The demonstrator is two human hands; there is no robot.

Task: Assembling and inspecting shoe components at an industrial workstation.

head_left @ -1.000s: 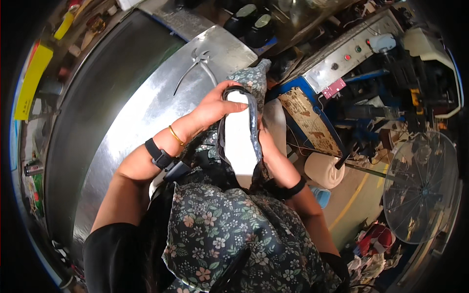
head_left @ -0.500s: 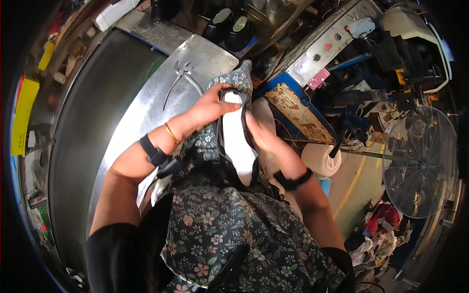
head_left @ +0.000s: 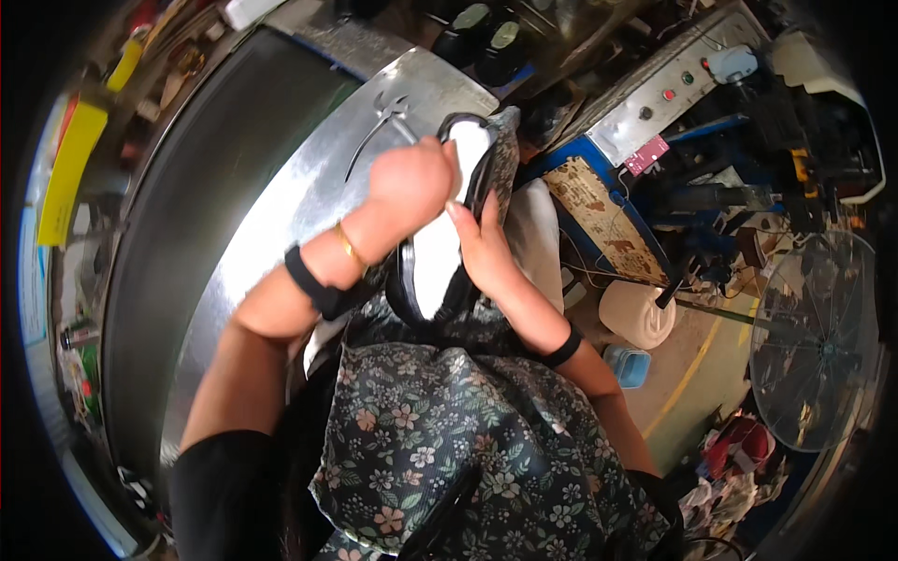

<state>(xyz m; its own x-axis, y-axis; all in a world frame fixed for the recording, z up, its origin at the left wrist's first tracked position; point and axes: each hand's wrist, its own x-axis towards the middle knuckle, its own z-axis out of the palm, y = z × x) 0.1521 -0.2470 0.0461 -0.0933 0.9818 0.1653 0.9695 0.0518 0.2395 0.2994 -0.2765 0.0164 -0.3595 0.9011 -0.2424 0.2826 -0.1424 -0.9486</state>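
White and sole-shaped, the shoe piece [head_left: 435,257], rimmed in black material, lay between the person's two hands, its long axis running from one o'clock at the far end to seven at the near end. With that piece as the dial's centre, the left hand [head_left: 412,182] was at ten o'clock, curled into a fist against the white face; I could not tell whether its fingers pinched anything. The right hand [head_left: 484,251], at about four, held the edge, thumb on the white face and other fingers beyond the dark rim.

Steel pincers [head_left: 397,120] lay at eleven o'clock on a shiny metal tabletop [head_left: 271,252], one handle leading toward the left hand. The dark belt [head_left: 220,159] stretched out at ten. A control panel [head_left: 659,117] with coloured buttons stood at two; a whitish tub [head_left: 631,309] and a light-blue container [head_left: 629,367] were at four, nearer than the big fan [head_left: 816,346]. The floral apron [head_left: 449,435] spread at six.
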